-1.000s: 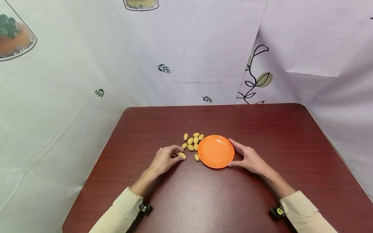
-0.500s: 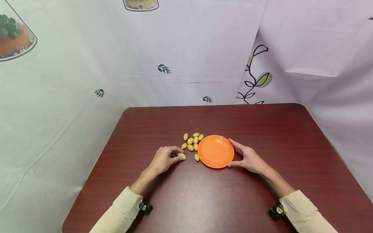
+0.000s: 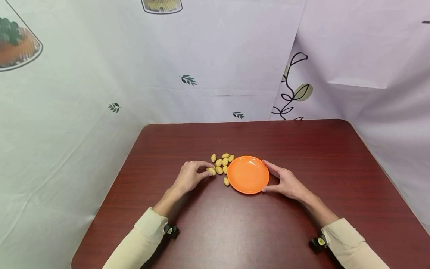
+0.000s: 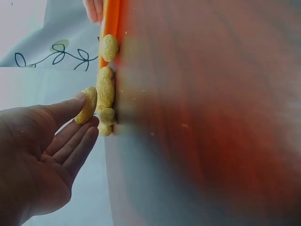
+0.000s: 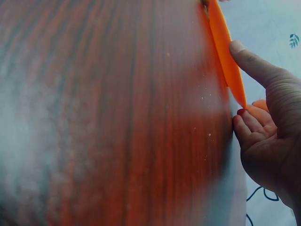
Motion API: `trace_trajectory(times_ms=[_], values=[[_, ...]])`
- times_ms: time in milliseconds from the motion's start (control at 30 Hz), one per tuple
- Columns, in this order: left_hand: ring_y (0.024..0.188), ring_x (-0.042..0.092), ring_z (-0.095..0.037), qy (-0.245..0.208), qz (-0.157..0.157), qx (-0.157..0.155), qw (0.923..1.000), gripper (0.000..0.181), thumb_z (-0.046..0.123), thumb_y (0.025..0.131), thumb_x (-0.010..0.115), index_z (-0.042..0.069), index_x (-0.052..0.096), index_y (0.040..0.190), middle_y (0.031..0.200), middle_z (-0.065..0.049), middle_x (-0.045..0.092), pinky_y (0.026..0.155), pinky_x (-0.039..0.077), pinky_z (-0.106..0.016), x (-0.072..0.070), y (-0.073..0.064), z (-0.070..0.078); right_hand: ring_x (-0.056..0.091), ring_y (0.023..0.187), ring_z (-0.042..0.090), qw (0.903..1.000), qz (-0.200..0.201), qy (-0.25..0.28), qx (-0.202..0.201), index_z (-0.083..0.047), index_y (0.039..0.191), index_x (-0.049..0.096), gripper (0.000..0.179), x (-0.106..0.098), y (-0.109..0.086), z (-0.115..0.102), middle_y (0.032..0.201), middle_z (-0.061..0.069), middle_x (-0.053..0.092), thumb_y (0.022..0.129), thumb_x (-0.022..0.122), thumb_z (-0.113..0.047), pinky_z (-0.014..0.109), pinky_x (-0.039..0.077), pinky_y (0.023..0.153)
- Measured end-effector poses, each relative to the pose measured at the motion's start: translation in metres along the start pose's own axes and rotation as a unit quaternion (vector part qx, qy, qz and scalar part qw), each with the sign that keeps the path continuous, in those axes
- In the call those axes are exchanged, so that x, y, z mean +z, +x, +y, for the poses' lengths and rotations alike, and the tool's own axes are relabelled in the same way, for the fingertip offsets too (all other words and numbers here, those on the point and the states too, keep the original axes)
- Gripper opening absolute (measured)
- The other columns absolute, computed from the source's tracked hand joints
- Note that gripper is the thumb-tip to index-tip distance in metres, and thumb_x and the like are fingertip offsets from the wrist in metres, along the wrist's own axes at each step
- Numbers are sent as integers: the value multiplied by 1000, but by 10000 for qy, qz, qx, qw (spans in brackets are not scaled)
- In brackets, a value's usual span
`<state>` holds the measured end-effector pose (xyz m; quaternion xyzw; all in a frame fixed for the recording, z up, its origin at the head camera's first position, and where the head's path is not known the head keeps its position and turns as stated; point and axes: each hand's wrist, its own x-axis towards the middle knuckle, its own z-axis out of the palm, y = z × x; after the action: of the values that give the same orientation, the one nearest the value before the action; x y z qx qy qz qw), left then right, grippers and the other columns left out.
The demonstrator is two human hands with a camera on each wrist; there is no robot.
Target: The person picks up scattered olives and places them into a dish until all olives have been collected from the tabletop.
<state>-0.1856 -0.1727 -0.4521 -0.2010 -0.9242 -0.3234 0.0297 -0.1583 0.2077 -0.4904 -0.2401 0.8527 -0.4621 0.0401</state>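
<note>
Between thumb and fingertips my left hand [image 3: 189, 175] pinches a yellow, wrinkled, oval nut-like piece [image 4: 86, 105]. The left wrist view shows it raised above the table surface. Several more such pieces [image 3: 219, 163] lie grouped just beyond and right of that hand, and a single one [image 3: 226, 182] sits nearer, close to the orange plate [image 3: 248, 175]. The plate is flat, round and bare on top. My right hand [image 3: 285, 183] holds its right rim, thumb at the near side and fingers at the far side. One of the grouped pieces is partly hidden behind the left fingers.
A dark red-brown wooden table [image 3: 242, 231] carries everything. White printed cloth [image 3: 215, 67] hangs behind and along both sides of it. Small black devices are strapped at the left cuff [image 3: 171, 230] and the right cuff [image 3: 317, 244].
My left hand has lifted its yellow piece off the table and shifted it away from me, over toward the group. My right hand and the plate stay where they were.
</note>
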Motion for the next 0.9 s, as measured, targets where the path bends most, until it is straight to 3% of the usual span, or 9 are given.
trace_trajectory(times_ms=[167,300,633,900], values=[[99,78,-20,-79,136,107,9998,22,20,92,86,16,84,113,110,-2,81,87,61,-43,1,15,8,43,149,41,10000,-21,18,52,6,161,38,104,0,-1,-1,164,24,41,79,97,-20,4,27,108],[95,77,-16,-109,151,155,9997,24,21,92,86,16,84,115,111,-2,80,80,62,-38,6,27,17,43,149,40,9999,-41,-38,102,5,161,38,104,-1,-1,-1,165,23,41,80,96,-22,5,27,109],[94,77,-12,-522,79,126,9985,33,27,92,84,12,82,121,115,0,80,77,61,-31,35,45,38,42,150,40,10000,-45,65,29,4,161,37,103,-1,0,0,165,23,40,80,96,-22,5,27,109],[84,74,-6,-467,11,232,9986,26,31,92,85,18,85,114,97,5,81,79,59,-27,56,56,52,44,149,39,10000,-37,-36,61,3,162,38,103,-2,-1,0,164,22,42,81,96,-25,5,27,109]])
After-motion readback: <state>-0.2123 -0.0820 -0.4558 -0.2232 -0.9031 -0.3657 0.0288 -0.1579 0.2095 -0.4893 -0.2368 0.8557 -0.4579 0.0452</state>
